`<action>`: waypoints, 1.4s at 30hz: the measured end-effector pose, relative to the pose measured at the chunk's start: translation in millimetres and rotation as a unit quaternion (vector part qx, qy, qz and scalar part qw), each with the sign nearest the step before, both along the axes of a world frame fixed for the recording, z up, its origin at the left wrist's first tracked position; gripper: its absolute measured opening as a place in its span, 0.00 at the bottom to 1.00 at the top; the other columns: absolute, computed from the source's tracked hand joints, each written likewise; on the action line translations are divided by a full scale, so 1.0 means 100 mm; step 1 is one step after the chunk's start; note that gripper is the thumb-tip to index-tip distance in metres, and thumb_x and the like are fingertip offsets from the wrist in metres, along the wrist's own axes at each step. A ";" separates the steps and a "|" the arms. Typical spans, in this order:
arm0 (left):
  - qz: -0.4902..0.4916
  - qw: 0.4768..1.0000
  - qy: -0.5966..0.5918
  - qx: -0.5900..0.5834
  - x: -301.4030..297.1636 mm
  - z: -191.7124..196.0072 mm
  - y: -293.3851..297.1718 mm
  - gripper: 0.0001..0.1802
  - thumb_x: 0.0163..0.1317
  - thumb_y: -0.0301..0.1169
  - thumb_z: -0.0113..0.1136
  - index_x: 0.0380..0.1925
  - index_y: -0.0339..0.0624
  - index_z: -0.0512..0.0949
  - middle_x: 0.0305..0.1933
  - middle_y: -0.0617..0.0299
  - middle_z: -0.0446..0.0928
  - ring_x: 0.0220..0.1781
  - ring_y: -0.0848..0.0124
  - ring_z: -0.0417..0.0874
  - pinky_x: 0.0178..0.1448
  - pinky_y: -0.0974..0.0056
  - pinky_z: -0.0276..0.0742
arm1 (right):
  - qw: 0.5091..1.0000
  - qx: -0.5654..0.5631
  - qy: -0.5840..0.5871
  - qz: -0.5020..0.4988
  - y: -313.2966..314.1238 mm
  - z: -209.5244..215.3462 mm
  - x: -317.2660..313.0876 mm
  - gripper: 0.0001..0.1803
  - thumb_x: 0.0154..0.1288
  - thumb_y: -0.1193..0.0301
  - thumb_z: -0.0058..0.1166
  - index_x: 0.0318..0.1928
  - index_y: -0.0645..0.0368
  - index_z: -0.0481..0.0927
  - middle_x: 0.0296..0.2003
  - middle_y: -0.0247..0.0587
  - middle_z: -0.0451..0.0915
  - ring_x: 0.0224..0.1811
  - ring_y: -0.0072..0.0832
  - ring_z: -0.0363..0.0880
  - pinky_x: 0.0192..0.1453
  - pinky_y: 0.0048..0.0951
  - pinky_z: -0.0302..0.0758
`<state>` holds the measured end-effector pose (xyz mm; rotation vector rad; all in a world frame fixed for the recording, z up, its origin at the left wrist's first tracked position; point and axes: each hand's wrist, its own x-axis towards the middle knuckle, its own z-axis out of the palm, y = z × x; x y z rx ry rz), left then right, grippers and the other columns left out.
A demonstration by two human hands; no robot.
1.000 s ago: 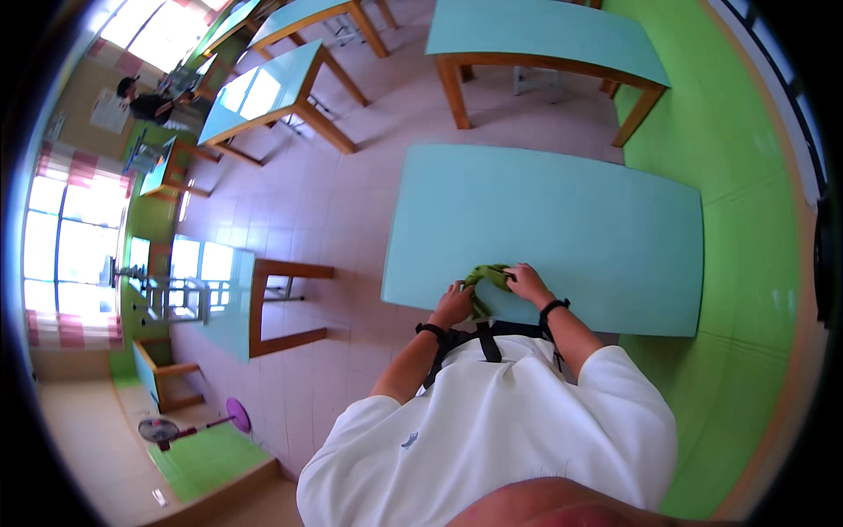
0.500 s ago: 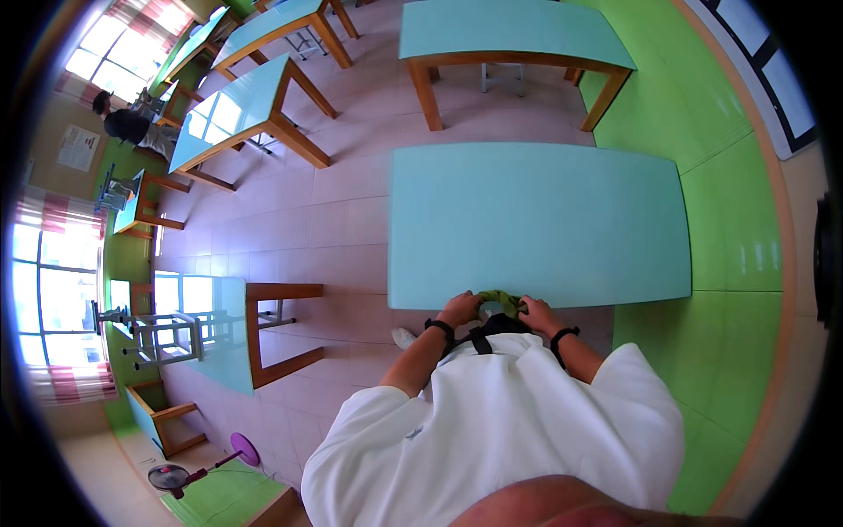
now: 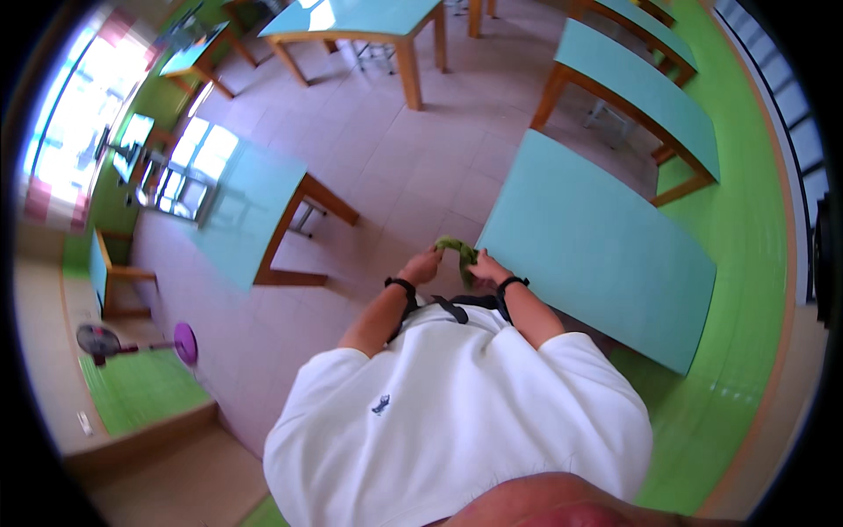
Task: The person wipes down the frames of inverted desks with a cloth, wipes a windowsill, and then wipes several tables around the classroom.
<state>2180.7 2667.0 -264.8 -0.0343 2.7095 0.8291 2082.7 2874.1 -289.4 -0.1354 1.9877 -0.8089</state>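
Note:
A green cloth (image 3: 453, 244) is stretched in an arch between my two hands, in front of my waist. My left hand (image 3: 423, 265) is closed round one end of it. The other side is gripped by my right hand (image 3: 486, 269), and a loose part of the cloth hangs down beside those fingers. Just right of my right hand lies the near left corner of a pale blue tabletop (image 3: 597, 250). Both wrists wear dark bands.
Another blue table (image 3: 255, 211) with wooden legs stands to the left, an upturned stool (image 3: 176, 189) on it. More tables (image 3: 641, 88) stand farther off. A purple-based fan (image 3: 185, 343) is at the lower left. A green tiled wall (image 3: 755, 220) runs along the right.
My view has turned to the left, so the near table now sits to my right. My hands have moved away from its front edge, and the cloth hangs more loosely between them.

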 end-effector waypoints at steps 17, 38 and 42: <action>0.195 0.956 0.183 0.117 0.44 1.12 -1.50 0.26 0.55 0.22 0.52 0.58 0.42 0.67 0.48 0.46 0.71 0.51 0.45 0.74 0.52 0.50 0.72 | 0.823 -0.259 0.312 0.398 -2.82 -0.13 -0.39 0.27 0.62 0.65 0.53 0.62 0.55 0.68 0.63 0.55 0.67 0.67 0.48 0.64 0.69 0.42 0.61; 0.556 0.732 0.109 0.379 0.40 0.94 -3.76 0.27 0.67 0.40 0.52 0.63 0.43 0.64 0.59 0.55 0.73 0.60 0.58 0.74 0.60 0.54 0.69 | 0.756 -0.402 0.069 0.512 -5.38 1.73 -0.48 0.22 0.76 0.59 0.37 0.56 0.64 0.72 0.56 0.57 0.75 0.59 0.44 0.73 0.63 0.38 0.68; 0.599 0.502 0.257 0.568 0.31 0.99 -4.40 0.34 0.68 0.58 0.45 0.65 0.47 0.63 0.63 0.58 0.70 0.64 0.62 0.69 0.66 0.55 0.62 | 0.753 -0.367 -0.003 0.546 -5.60 1.54 -0.49 0.32 0.77 0.52 0.29 0.70 0.62 0.54 0.65 0.59 0.63 0.69 0.45 0.60 0.70 0.38 0.58</action>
